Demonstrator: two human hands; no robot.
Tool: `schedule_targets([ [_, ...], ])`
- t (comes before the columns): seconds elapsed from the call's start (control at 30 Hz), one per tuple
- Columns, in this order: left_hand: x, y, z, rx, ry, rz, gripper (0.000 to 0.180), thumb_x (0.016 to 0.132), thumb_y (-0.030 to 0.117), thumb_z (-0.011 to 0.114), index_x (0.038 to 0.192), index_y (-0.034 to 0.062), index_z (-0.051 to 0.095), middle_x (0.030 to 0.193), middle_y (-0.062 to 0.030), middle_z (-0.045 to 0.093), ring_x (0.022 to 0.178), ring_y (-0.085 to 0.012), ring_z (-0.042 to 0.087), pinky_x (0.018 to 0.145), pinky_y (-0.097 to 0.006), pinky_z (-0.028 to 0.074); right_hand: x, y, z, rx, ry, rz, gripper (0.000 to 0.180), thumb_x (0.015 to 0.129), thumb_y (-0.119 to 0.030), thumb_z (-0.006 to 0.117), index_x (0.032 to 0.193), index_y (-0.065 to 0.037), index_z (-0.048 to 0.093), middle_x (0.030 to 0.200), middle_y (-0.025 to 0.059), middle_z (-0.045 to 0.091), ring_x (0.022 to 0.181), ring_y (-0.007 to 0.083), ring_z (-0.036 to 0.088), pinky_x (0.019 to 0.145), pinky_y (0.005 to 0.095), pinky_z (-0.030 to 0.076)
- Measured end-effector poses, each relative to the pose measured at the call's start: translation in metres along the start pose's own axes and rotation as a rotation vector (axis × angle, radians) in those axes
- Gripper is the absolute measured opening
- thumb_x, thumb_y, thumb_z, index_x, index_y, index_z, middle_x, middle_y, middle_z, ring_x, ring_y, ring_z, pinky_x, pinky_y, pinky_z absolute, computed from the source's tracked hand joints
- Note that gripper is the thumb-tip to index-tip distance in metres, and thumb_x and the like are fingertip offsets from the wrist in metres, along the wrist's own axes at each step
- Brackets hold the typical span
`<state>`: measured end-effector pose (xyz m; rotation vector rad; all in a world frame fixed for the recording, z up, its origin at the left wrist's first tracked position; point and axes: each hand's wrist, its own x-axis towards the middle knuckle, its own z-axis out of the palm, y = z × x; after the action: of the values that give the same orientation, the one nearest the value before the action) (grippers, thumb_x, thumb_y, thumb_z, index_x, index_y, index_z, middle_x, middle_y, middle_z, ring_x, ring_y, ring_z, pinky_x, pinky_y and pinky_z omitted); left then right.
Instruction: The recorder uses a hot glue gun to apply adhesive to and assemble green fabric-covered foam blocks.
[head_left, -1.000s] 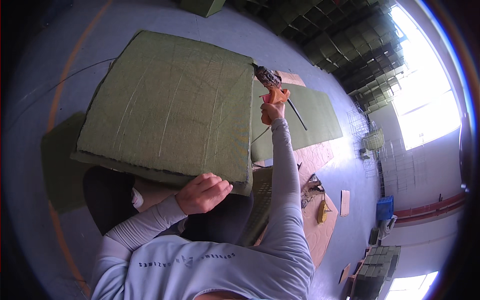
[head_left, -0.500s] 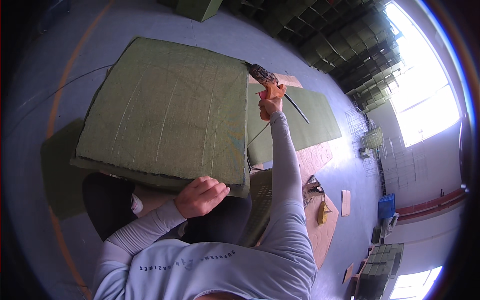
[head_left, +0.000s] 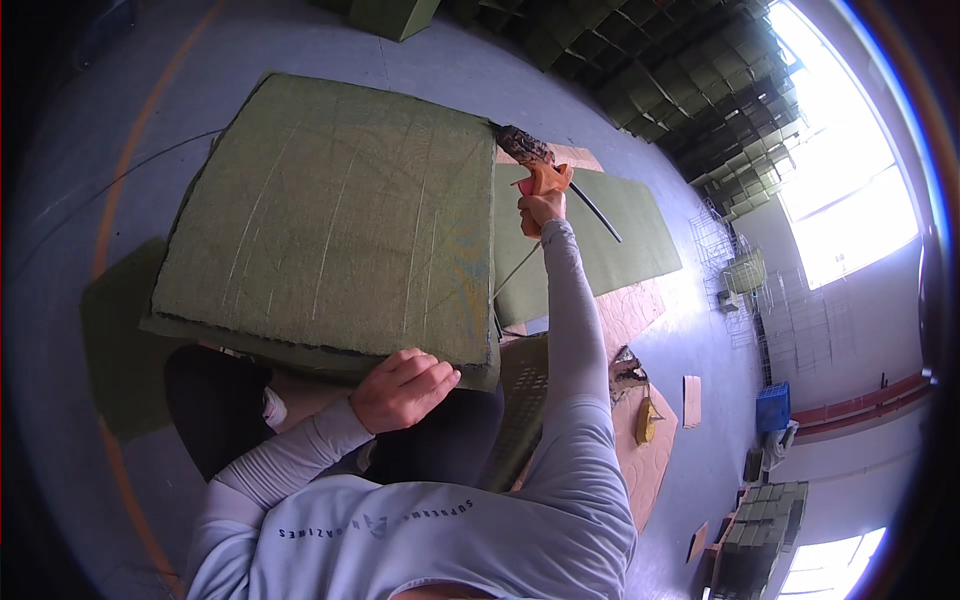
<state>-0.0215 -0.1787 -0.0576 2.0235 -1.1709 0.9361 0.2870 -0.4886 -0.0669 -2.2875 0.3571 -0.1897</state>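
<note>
A large square green fabric-covered panel lies across my lap, with dark glue-like residue along its edges and pale lines on its face. My left hand grips its near edge close to the right corner, fingers curled. With my arm stretched forward, my right hand is closed round the handle of an orange hot glue gun. The gun's front is coated in blackened residue, and its tip meets the panel's far right corner. A dark stick juts from its back. Its trigger is partly hidden by my fingers.
Another green panel lies on cardboard to the right, and one more is on the floor at left. A yellow object rests on cardboard. Stacked green boxes stand at far right. A perforated crate is beside my legs.
Almost nothing differs. The glue gun has shifted very slightly at the panel's far right corner; my left hand keeps its hold on the near edge.
</note>
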Motion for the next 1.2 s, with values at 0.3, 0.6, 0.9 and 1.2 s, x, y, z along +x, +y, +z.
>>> schedule_targets([
  [0.3,0.002,0.001,-0.003,-0.005,-0.010,-0.016,0.028,0.076,0.009,0.068,0.103,0.0009,0.069,0.102,-0.0045,0.061,0.092,-0.0187,0.059,0.086,-0.033,0.050,-0.003,0.006,-0.006,0.012,-0.014,-0.035,0.026,0.057,-0.006,0.078,0.079,0.004,0.068,0.076,0.0134,0.068,0.061,0.0211,0.067,0.058,0.0332,0.055],
  [0.6,0.003,0.002,-0.004,0.001,-0.006,-0.017,0.028,0.076,0.009,0.069,0.103,0.0009,0.069,0.102,-0.0041,0.061,0.092,-0.0182,0.059,0.085,-0.033,0.049,-0.023,0.005,-0.017,-0.021,-0.029,-0.019,0.020,0.060,-0.009,0.076,0.065,0.006,0.064,0.060,0.0134,0.065,0.055,0.0224,0.067,0.052,0.0342,0.054],
  [0.9,0.002,0.001,-0.003,-0.013,-0.017,-0.022,0.028,0.076,0.008,0.068,0.103,0.0006,0.069,0.102,-0.0048,0.061,0.093,-0.0185,0.059,0.085,-0.033,0.050,-0.012,-0.025,-0.010,-0.037,-0.007,0.053,0.023,0.060,-0.007,0.076,0.077,0.006,0.067,0.073,0.0138,0.069,0.068,0.0236,0.069,0.063,0.0339,0.056],
  [1.2,0.001,-0.001,-0.006,0.030,-0.024,0.009,0.026,0.077,0.009,0.069,0.102,0.0011,0.069,0.101,-0.0041,0.061,0.094,-0.0175,0.059,0.087,-0.032,0.049,-0.022,0.047,0.039,0.290,0.125,0.251,0.067,0.061,-0.005,0.074,0.125,-0.002,0.056,0.115,0.0158,0.064,0.103,0.0296,0.065,0.090,0.0334,0.051],
])
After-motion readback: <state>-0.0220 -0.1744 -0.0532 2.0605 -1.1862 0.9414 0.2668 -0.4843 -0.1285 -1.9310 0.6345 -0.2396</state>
